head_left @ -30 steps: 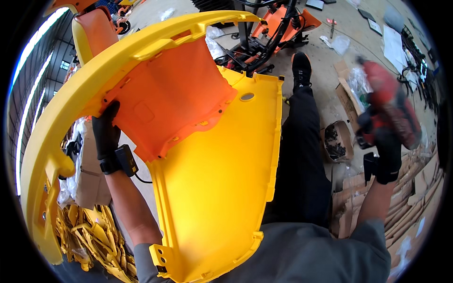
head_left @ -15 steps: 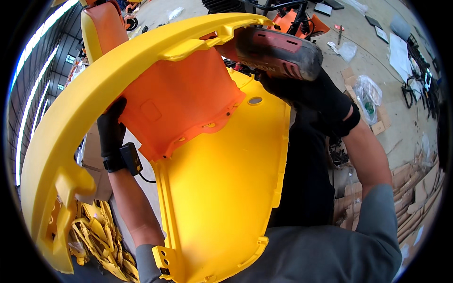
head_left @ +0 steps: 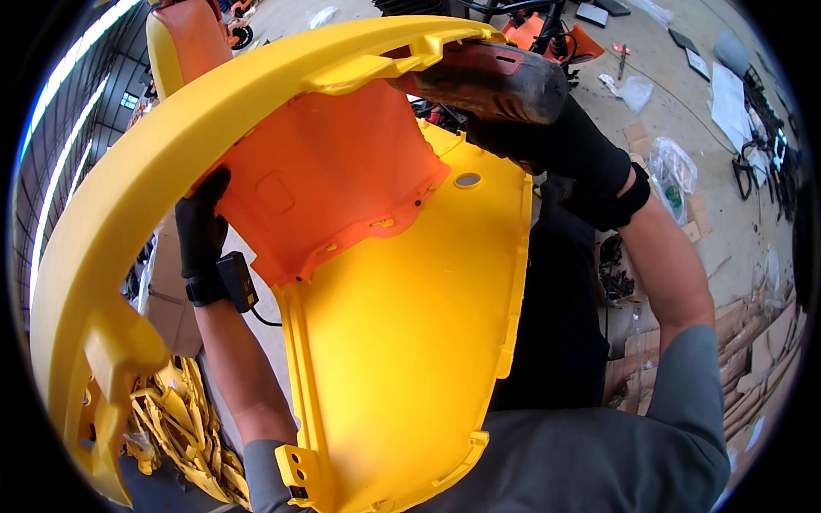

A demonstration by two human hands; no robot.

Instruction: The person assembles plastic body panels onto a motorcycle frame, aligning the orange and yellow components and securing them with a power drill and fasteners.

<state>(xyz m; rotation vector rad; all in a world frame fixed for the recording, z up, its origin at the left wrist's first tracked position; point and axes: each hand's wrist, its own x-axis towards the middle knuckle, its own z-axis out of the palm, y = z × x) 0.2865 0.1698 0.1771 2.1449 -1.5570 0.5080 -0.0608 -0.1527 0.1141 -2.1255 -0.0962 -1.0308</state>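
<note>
A large yellow plastic panel [head_left: 393, 342] lies across my lap, with an orange plastic panel [head_left: 316, 171] set against its far end. Over the far and left sides arches a curved yellow trim piece [head_left: 103, 201]. My left hand [head_left: 201, 227], in a black glove, grips the orange panel at its left edge; some of its fingers are hidden behind the parts. In my gloved right hand [head_left: 556, 154] is a dark red and black cordless drill [head_left: 492, 81], held at the far right end of the arch. Its working tip is hidden behind the yellow trim.
Broken yellow plastic pieces [head_left: 184, 427] are heaped at the lower left. On the right lie flattened cardboard [head_left: 753, 359] and a clear plastic bag [head_left: 671, 175]. An orange and yellow seat-like part [head_left: 188, 47] stands at the far left. A dark vehicle frame [head_left: 547, 34] is beyond the drill.
The drill and my right hand have shifted slightly left and up. The curved yellow trim has moved a little left and up, while my left hand keeps its grip.
</note>
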